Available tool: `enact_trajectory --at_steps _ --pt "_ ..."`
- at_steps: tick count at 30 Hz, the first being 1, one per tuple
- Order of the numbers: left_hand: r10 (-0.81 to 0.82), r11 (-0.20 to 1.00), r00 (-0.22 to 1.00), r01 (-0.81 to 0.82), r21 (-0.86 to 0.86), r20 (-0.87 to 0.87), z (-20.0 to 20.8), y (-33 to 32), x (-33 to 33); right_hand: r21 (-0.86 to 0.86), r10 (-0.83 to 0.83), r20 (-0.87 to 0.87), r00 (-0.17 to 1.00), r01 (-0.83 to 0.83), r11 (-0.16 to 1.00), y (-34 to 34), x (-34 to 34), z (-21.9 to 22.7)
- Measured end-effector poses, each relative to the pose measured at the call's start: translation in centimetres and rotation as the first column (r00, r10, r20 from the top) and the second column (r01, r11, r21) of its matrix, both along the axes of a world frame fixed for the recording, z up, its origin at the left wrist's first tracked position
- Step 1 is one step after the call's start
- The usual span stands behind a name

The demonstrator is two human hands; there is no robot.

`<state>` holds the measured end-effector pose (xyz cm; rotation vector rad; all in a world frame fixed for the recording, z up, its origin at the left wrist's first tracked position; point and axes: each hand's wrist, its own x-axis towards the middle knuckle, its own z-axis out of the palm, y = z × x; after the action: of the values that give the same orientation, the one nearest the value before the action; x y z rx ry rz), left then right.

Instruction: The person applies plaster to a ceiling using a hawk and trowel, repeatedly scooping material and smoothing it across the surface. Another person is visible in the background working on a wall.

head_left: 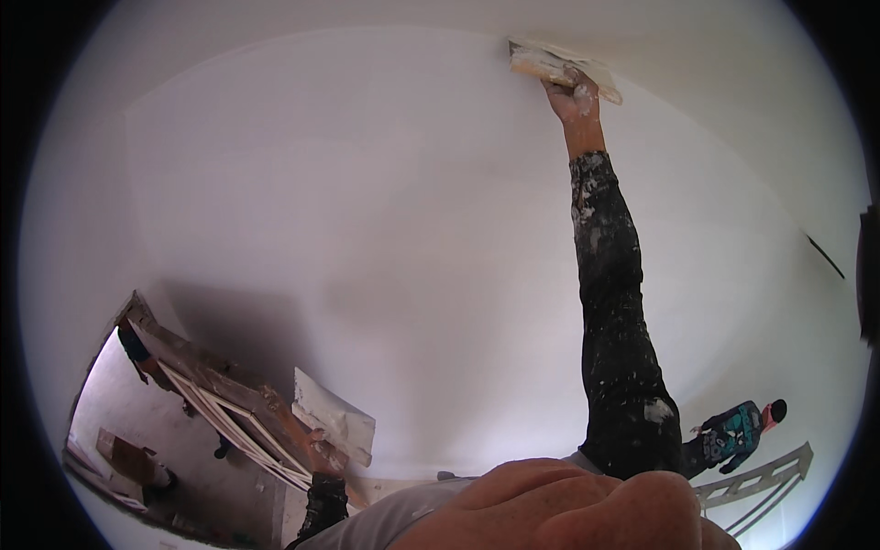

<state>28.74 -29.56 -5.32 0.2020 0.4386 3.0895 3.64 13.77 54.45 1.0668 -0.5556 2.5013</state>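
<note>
High up, at the line where the pale wall [394,211] bends into the ceiling, my right hand [577,99] grips a plaster-smeared trowel [541,64]. Its flat blade appears pressed against the surface. The right arm is stretched far upward, its dark sleeve spotted with white plaster. Low on the left, my left hand [327,451] is closed under a flat, whitish plastering board [332,412], which is tilted. The board's handle is hidden by the hand, and whether plaster lies on it is hard to tell.
An opening with a rough edge [197,362] and a pale frame [234,426] lies at lower left, with a partly visible person [135,346] beyond. At lower right a person [736,431] in a dark patterned top stands near a ladder-like frame [761,481]. A dark slit [825,257] marks the right wall.
</note>
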Motion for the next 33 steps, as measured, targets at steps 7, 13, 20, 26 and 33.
enact_trajectory --at_steps 7,13,20,26,33 --pt "-0.089 0.996 0.996 0.089 0.016 0.017 0.8 -2.0 -1.6 -0.002 -0.061 -0.068 0.996 0.061 0.998 -4.0 8.3 0.4" --pt "-0.18 0.983 0.984 0.18 0.027 -0.003 0.1 -2.1 -3.0 0.011 -0.107 -0.084 0.991 0.108 0.994 -6.1 17.5 -0.7" --pt "-0.412 0.905 0.905 0.42 0.066 -0.109 1.4 0.4 -6.1 0.034 -0.183 -0.131 0.974 0.189 0.981 -8.4 28.7 -0.7" --pt "-0.534 0.829 0.813 0.558 0.046 -0.234 4.1 4.0 -7.9 0.373 0.377 -0.183 0.908 -0.291 0.881 -5.8 47.2 -0.9" --pt "-0.594 0.788 0.777 0.614 0.043 -0.21 2.2 4.9 -11.5 -0.087 -0.785 -0.515 0.345 0.889 0.449 -13.7 51.3 -14.1"
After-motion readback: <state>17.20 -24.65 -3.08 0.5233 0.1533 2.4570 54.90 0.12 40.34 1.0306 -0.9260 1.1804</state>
